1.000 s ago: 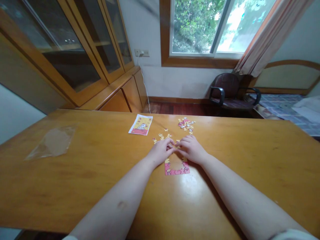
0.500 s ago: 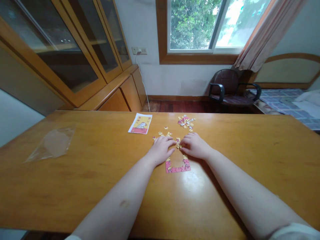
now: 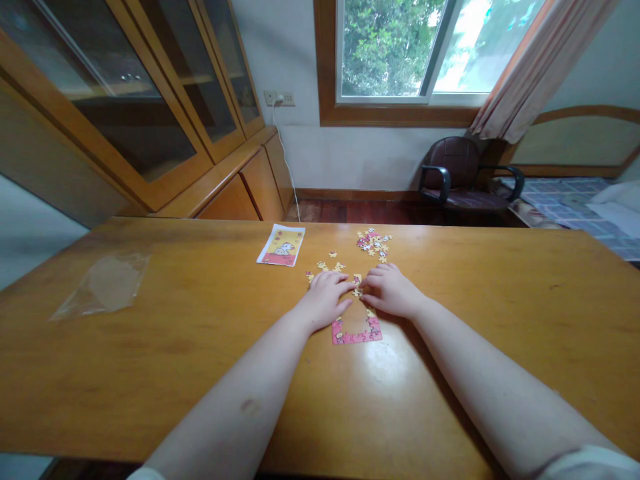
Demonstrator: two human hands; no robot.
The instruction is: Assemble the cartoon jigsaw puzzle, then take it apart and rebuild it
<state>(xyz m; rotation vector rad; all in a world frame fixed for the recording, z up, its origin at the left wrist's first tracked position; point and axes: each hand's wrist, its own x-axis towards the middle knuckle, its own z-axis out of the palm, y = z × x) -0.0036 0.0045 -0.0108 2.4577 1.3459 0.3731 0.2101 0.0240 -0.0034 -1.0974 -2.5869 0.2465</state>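
A partly built pink and yellow puzzle frame (image 3: 356, 331) lies on the wooden table (image 3: 200, 347) in front of me. My left hand (image 3: 325, 300) rests on its left side, fingers stretched toward a small yellow puzzle piece (image 3: 357, 288) at the frame's top. My right hand (image 3: 390, 292) rests on the frame's right side, its fingertips curled and touching that same piece. Whether either hand pinches the piece I cannot make out.
Loose puzzle pieces (image 3: 373, 243) lie in a pile beyond my hands, with a few more pieces (image 3: 327, 266) nearer. A printed picture card (image 3: 281, 245) lies to the far left of them. A clear plastic bag (image 3: 103, 283) sits at the table's left. A chair (image 3: 460, 177) stands beyond the table.
My hands parted slightly from their pinch and settled flatter on the frame's sides. The small piece now shows between the fingertips.
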